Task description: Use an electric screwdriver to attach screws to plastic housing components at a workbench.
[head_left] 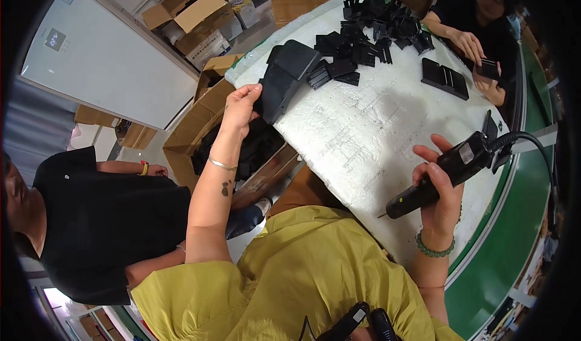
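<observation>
My left hand [241,106] grips the lower edge of a black moulded plastic part [285,74] at the left rim of the white work surface [375,129]. My right hand [439,186] holds a black electric screwdriver [445,171] with its bit end pointing down-left and its cable running off to the right. A pile of several small black plastic pieces [375,29] lies at the far side of the surface.
A flat black part [445,77] lies near a person across the table, whose hands [478,53] hold a small black piece. Open cardboard boxes [209,108] with black parts stand at the left. Another person in black [91,220] sits beside them. A green conveyor belt [514,220] runs on the right.
</observation>
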The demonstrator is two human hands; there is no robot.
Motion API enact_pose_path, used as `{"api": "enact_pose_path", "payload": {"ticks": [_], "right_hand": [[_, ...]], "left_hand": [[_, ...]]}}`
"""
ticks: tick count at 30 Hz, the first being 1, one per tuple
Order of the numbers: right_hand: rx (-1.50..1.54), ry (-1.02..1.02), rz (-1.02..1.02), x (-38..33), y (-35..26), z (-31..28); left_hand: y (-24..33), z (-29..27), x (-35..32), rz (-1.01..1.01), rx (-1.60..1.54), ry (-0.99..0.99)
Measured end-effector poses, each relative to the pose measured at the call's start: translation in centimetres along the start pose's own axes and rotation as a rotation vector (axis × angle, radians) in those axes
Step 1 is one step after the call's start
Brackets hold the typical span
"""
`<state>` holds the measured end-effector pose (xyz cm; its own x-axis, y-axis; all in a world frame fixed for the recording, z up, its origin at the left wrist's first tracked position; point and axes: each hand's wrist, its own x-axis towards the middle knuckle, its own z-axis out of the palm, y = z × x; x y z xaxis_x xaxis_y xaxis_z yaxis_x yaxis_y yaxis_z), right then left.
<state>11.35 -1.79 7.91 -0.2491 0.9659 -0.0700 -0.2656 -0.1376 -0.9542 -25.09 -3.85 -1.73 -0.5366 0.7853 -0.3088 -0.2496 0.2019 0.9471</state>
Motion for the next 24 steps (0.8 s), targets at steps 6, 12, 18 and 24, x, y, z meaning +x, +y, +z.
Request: {"api": "enact_pose_path", "payload": {"ticks": [6, 12, 18, 24], "right_hand": [[-0.021, 0.049, -0.04, -0.3, -1.2, -1.6], [0.044, 0.045, -0.034, 1.4, -3.1, -2.6], [-0.017, 0.092, -0.105, 0.3, -3.7, -3.9], [0.162, 0.309, -0.358, -1.6, -6.3, -6.5]], "left_hand": [[-0.2, -5.2, -0.5, 0.2, -0.259, -0.082], [-2.6, -20.1, 1.2, 0.45, 0.959, 0.643], [2.5, 4.2, -2.3, 0.632, 0.602, 0.013], [0.7, 26.3, 0.0, 1.107, 0.818, -0.697]]}}
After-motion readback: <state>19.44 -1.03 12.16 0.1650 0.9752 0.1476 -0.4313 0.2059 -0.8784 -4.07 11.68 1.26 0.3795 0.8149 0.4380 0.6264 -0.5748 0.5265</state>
